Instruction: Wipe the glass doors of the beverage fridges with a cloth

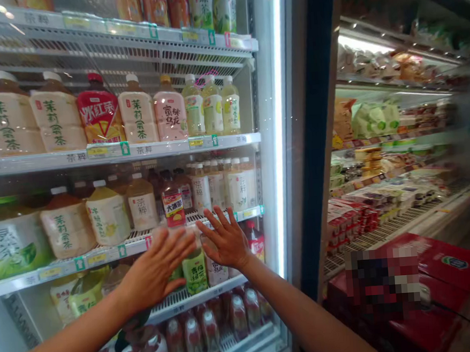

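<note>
My left hand (156, 268) and my right hand (225, 239) are raised side by side, palms forward and fingers spread, holding nothing. Both are flat at or just before the glass door of a drinks cooler (226, 53). Nearest behind them stands a green-labelled plum green tea bottle (195, 272), partly hidden by my left hand. A small red-and-yellow labelled tea bottle (173, 202) stands just above my fingertips. Rows of jasmine tea bottles (66, 228) and a red iced tea bottle (99, 110) fill the shelves to the left.
White wire shelves (116, 152) with price tags hold more bottles behind the glass. A dark door frame (316, 138) stands to the right. Beyond it, an open chiller (396, 186) holds packaged foods, and red cartons (446, 268) are stacked low, partly pixelated.
</note>
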Available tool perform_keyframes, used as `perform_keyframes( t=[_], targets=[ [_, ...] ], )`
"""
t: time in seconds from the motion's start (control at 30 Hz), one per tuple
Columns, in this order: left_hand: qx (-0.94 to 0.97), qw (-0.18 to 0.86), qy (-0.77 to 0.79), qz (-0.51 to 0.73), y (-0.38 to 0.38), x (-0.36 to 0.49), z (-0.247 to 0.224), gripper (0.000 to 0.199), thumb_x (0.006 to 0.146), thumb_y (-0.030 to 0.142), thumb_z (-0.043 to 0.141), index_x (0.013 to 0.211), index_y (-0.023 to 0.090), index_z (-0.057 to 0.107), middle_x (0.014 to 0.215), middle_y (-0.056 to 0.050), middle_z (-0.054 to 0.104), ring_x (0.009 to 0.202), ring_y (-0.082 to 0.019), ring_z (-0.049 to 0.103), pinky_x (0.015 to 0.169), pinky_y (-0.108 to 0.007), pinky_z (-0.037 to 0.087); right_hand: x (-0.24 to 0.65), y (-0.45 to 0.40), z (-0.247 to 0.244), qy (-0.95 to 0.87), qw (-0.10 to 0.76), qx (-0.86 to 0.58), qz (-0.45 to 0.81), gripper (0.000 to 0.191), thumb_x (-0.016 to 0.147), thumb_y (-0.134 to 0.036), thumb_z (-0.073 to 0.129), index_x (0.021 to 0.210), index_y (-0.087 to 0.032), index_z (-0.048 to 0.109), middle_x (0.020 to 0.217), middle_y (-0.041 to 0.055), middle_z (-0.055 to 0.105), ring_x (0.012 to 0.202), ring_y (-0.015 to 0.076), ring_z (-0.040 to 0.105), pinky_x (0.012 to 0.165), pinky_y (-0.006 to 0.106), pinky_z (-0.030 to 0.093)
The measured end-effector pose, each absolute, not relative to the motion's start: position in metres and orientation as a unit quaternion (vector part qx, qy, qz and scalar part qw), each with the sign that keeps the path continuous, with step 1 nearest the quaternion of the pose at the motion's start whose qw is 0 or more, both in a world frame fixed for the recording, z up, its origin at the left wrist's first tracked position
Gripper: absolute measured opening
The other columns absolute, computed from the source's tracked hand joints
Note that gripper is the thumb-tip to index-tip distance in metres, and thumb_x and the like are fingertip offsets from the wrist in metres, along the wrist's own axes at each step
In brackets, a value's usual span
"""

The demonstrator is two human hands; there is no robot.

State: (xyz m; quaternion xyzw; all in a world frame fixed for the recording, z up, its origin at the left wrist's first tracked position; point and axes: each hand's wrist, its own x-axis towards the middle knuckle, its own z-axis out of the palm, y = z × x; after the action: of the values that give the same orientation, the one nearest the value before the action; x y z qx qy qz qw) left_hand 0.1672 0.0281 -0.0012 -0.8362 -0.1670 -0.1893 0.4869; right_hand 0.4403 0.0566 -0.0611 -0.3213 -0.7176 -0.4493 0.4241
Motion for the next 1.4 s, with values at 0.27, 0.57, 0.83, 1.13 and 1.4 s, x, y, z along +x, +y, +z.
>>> perform_keyframes(
  t=[0.27, 0.57, 0.83, 1.13, 1.4],
  targets=[
    [-0.787, 0.464, -0.305, -0.271, 0.029, 0.159, 0.018, 0.094, 0.094, 0.062, 0.053, 0.164, 0.018, 0.009, 0.172, -0.011, 0.015, 0.161, -0.032, -0.002, 0.13, -0.057, 0.002, 0.44, 0.055, -0.06, -0.72, 0.434, -0.317, -0.438, 0.065, 0.094, -0.036, 0.057, 0.156, -0.025, 0.043, 0.167, 0.0051, 0.035, 0.16, 0.0293, 0.017, 0.13, 0.059, 0.014],
    [-0.81, 0.467, -0.27, -0.228, 0.028, 0.13, 0.03, 0.085, 0.096, 0.062, 0.046, 0.164, 0.024, 0.012, 0.172, -0.005, 0.015, 0.161, -0.028, 0.001, 0.131, -0.054, 0.0, 0.441, 0.056, -0.062, -0.718, 0.437, -0.318, -0.439, 0.071, 0.092, -0.034, 0.06, 0.159, -0.026, 0.038, 0.167, 0.0053, 0.033, 0.159, 0.0297, 0.018, 0.13, 0.06, 0.015],
    [-0.852, 0.469, -0.201, -0.118, 0.021, 0.083, 0.004, 0.084, 0.092, 0.068, 0.05, 0.163, 0.033, 0.02, 0.169, 0.0, 0.029, 0.16, -0.021, 0.014, 0.132, -0.043, -0.001, 0.439, 0.054, -0.06, -0.716, 0.431, -0.323, -0.444, 0.07, 0.093, -0.033, 0.058, 0.16, -0.028, 0.035, 0.168, 0.0049, 0.031, 0.159, 0.0294, 0.019, 0.129, 0.061, 0.018],
    [-0.791, 0.466, -0.306, -0.254, 0.01, 0.037, 0.012, 0.091, 0.095, 0.072, 0.04, 0.165, 0.022, 0.009, 0.174, -0.007, 0.008, 0.161, -0.032, 0.0, 0.131, -0.054, -0.002, 0.436, 0.054, -0.061, -0.71, 0.432, -0.32, -0.455, 0.07, 0.095, -0.031, 0.056, 0.161, -0.026, 0.033, 0.171, 0.0058, 0.024, 0.159, 0.0312, 0.017, 0.129, 0.063, 0.017],
    [-0.75, 0.458, -0.372, -0.3, 0.019, 0.046, 0.085, 0.086, 0.099, 0.071, 0.029, 0.165, 0.021, 0.006, 0.174, -0.008, -0.004, 0.158, -0.044, 0.0, 0.126, -0.067, -0.001, 0.439, 0.057, -0.064, -0.714, 0.434, -0.315, -0.45, 0.071, 0.096, -0.041, 0.055, 0.161, -0.026, 0.033, 0.17, 0.0066, 0.027, 0.159, 0.0336, 0.02, 0.128, 0.064, 0.018]
  ],
)
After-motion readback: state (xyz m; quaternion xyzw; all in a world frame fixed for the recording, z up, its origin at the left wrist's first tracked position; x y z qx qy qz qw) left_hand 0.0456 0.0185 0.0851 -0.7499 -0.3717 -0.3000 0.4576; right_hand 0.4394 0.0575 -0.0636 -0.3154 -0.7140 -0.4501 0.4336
